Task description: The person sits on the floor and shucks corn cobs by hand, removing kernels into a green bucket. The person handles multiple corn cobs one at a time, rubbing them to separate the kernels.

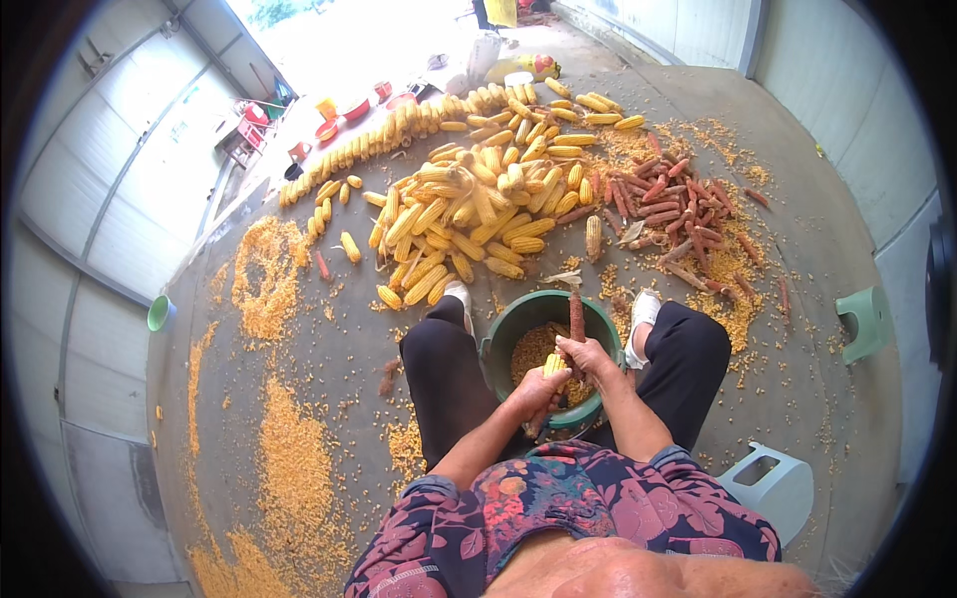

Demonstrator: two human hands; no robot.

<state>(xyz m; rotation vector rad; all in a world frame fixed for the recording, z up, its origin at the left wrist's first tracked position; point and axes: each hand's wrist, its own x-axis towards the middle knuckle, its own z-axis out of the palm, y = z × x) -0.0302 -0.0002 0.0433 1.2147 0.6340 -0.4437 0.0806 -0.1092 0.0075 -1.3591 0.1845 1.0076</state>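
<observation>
Over a green plastic bucket (491,374) between my knees, both hands meet. My left hand (540,390) is closed around an ear of corn (554,364) with yellow kernels at its top end. In my right hand (591,357) is a bare reddish corn cob (576,314), upright, with a bit of dry husk at its far tip; it presses beside the ear. Loose kernels (534,355) lie in the bucket. Beyond it is a heap of yellow corn ears (478,202); to its right, a pile of stripped red cobs (673,202).
Loose kernels (295,463) are spread over the floor at left. A row of corn ears (389,134) borders the heap. A pale plastic stool (792,486) lies at lower right, a green stool (863,321) farther right. A small green bowl (158,313) is by the left wall.
</observation>
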